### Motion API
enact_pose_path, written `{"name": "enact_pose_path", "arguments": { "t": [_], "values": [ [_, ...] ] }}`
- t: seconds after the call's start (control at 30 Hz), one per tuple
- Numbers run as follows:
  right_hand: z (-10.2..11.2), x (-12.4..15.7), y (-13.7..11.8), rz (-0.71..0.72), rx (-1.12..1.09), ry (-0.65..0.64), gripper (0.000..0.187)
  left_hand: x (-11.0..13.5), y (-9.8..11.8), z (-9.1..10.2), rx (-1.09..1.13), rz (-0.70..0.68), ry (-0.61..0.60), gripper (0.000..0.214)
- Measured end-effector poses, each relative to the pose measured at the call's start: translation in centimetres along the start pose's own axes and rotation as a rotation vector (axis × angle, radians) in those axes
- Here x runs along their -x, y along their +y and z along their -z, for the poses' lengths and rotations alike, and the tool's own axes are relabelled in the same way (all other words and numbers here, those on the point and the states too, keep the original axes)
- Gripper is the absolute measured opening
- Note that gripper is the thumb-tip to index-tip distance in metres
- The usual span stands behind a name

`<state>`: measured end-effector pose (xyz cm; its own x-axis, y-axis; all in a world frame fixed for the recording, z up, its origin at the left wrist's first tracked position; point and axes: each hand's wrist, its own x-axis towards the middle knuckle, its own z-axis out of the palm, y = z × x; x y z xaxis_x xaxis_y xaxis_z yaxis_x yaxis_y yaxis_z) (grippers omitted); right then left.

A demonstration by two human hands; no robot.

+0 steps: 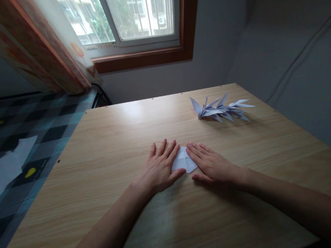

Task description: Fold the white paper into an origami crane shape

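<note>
A small folded piece of white paper [183, 162] lies on the wooden table [104, 153], near its middle. My left hand [161, 165] rests flat on the paper's left side, fingers stretched out and the thumb over its lower edge. My right hand [210, 162] lies flat on the paper's right side, fingers straight and together. Both palms press down; most of the paper is hidden beneath them.
A row of finished folded paper pieces with pointed wings [222, 110] sits at the table's far right. To the left stands a bed with a checked cover [22, 130] and a white sheet [8, 166]. Behind are a window [131, 14] and curtain [55, 45].
</note>
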<state>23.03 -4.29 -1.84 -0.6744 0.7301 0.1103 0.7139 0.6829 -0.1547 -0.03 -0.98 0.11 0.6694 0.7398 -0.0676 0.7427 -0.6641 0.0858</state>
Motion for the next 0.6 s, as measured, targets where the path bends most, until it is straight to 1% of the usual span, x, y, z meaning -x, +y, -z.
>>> {"name": "enact_pose_path", "arguments": {
  "t": [0.07, 0.13, 0.23, 0.3, 0.37, 0.43, 0.53, 0.6],
  "values": [
    [0.22, 0.55, 0.32, 0.005, -0.004, -0.014, 0.076, 0.16, -0.07, -0.14, -0.015, -0.007, 0.033, 0.071],
    [0.34, 0.89, 0.51, 0.007, -0.013, 0.009, 0.075, 0.33, -0.08, -0.18, -0.029, -0.05, 0.098, 0.064],
    [0.45, 1.01, 0.53, 0.013, -0.028, 0.1, 0.069, 0.48, 0.07, 0.09, -0.018, -0.195, 0.218, 0.052],
    [0.6, 0.95, 0.43, 0.033, -0.019, 0.179, 0.062, 0.45, 0.27, 0.38, 0.006, -0.294, 0.261, 0.039],
    [0.78, 0.84, 0.28, 0.066, -0.006, 0.265, 0.054, 0.36, 0.48, 0.58, 0.011, -0.347, 0.262, 0.025],
    [0.88, 0.7, 0.1, 0.109, -0.007, 0.336, 0.042, 0.26, 0.65, 0.63, 0.007, -0.356, 0.247, 0.018],
    [0.82, 0.45, -0.12, 0.156, -0.05, 0.373, 0.026, 0.19, 0.73, 0.49, 0.058, -0.35, 0.238, 0.019],
    [0.74, 0.28, -0.17, 0.154, -0.084, 0.371, 0.026, 0.19, 0.69, 0.41, 0.128, -0.342, 0.232, 0.02]
  ]
}}
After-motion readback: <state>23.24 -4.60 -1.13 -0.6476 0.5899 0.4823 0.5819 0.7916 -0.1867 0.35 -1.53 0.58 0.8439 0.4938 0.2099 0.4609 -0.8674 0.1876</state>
